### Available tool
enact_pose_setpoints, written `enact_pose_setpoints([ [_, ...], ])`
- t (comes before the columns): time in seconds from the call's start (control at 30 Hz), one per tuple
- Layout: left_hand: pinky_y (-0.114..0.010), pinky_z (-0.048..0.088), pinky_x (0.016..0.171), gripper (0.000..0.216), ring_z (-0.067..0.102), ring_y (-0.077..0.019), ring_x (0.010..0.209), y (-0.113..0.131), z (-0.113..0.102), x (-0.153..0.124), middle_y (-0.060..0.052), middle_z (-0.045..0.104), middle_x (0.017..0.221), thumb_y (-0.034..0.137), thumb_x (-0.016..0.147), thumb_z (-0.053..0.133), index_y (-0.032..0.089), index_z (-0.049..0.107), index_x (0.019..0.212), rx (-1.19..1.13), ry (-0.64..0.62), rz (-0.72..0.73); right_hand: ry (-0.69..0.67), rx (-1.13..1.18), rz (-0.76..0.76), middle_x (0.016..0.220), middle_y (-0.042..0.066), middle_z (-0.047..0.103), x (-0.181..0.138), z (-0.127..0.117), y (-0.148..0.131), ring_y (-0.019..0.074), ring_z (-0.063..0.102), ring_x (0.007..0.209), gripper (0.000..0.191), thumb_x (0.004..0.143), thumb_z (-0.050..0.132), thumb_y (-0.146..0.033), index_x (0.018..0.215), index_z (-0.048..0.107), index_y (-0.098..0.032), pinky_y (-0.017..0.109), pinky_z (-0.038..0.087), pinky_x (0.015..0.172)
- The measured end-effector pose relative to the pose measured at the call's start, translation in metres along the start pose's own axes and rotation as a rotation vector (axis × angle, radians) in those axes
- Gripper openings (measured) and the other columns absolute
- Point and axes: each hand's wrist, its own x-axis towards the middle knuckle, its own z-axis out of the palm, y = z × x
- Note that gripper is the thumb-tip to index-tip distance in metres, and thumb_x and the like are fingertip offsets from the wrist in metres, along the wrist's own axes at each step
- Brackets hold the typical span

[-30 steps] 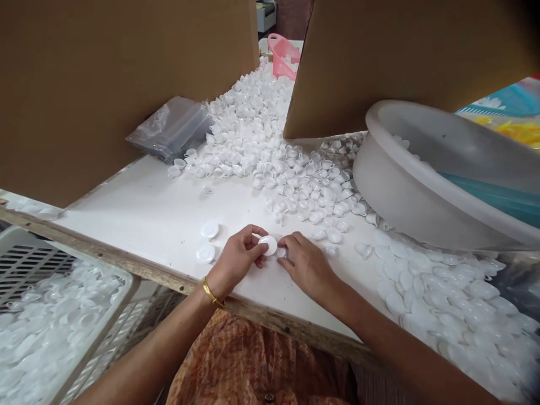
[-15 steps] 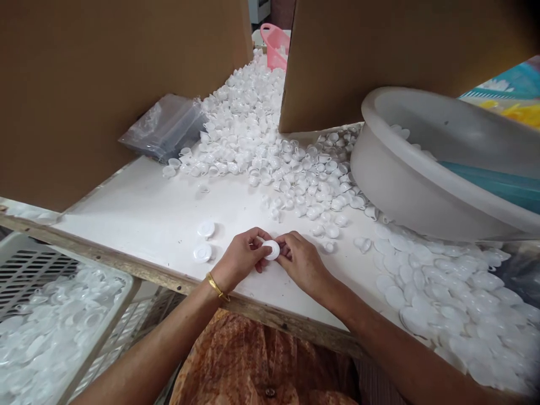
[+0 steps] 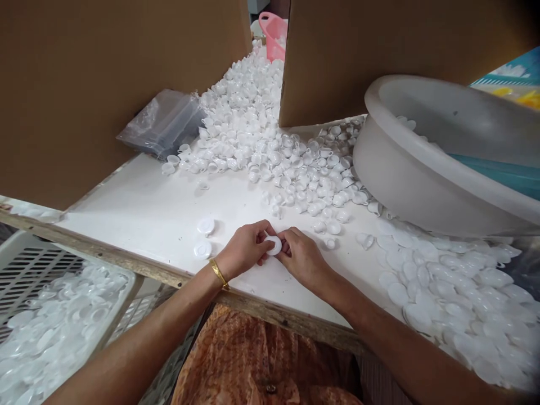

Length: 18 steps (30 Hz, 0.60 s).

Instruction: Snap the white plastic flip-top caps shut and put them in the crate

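My left hand (image 3: 244, 250) and my right hand (image 3: 304, 259) meet over the white table (image 3: 143, 214), near its front edge. Both pinch one small white round saucer (image 3: 274, 245) between their fingertips. A gold bangle sits on my left wrist. Whether the right fingers also hold a tiny cup behind the saucer is hidden. Two more white saucers (image 3: 205, 236) lie flat on the table just left of my left hand. A big heap of tiny white cups (image 3: 270, 146) covers the table behind my hands.
A grey plastic basin (image 3: 405, 174) leans at the right above a pile of white saucers (image 3: 447, 287). Cardboard walls stand left and behind. Clear bags (image 3: 164, 124) lie at the back left. A white crate (image 3: 37, 270) of white parts stands lower left; a pink basket (image 3: 272, 34) far back.
Both hands stay together on the saucer and have turned it slightly; the view has tilted a little, so everything sits a bit higher in the picture.
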Motion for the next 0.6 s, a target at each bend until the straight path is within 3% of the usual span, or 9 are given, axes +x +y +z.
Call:
enact_pose_setpoints([
  [0.1, -0.021, 0.044, 0.044, 0.011, 0.052, -0.0090, 0.045, 0.002, 0.001, -0.001, 0.006, 0.050, 0.054, 0.023, 0.074, 0.056, 0.019, 0.055, 0.085, -0.044, -0.001, -0.035, -0.023, 0.025, 0.027, 0.082, 0.002, 0.054, -0.001, -0.002, -0.001, 0.0128, 0.052, 0.069, 0.010, 0.076, 0.058, -0.012, 0.084, 0.055, -0.018, 0.026, 0.043, 0.061],
  [0.27, -0.020, 0.040, 0.039, 0.018, 0.049, -0.0089, 0.041, 0.000, 0.001, -0.002, 0.007, 0.049, 0.052, 0.024, 0.073, 0.058, 0.021, 0.051, 0.089, -0.025, 0.053, -0.086, -0.069, 0.166, 0.048, 0.103, 0.006, 0.053, -0.006, -0.009, -0.004, 0.0106, 0.056, 0.072, 0.039, 0.072, 0.055, -0.007, 0.109, 0.047, -0.019, 0.025, 0.048, 0.065],
  [0.47, -0.018, 0.033, 0.035, 0.016, 0.043, -0.0077, 0.041, -0.004, -0.020, -0.007, 0.007, 0.046, 0.051, 0.024, 0.069, 0.062, 0.018, 0.050, 0.079, 0.018, 0.084, -0.127, -0.013, 0.128, 0.014, 0.089, 0.003, 0.056, -0.010, -0.001, -0.007, 0.0110, 0.055, 0.067, 0.015, 0.078, 0.053, -0.013, 0.093, 0.053, -0.019, 0.026, 0.046, 0.063],
  [0.6, -0.019, 0.036, 0.040, 0.011, 0.044, -0.0078, 0.044, -0.004, -0.036, -0.016, 0.004, 0.048, 0.052, 0.024, 0.071, 0.060, 0.016, 0.053, 0.073, 0.091, 0.016, -0.132, -0.010, 0.108, -0.024, 0.091, 0.003, 0.057, -0.009, 0.011, -0.010, 0.0097, 0.053, 0.063, 0.023, 0.077, 0.056, -0.013, 0.099, 0.053, -0.019, 0.027, 0.046, 0.064],
])
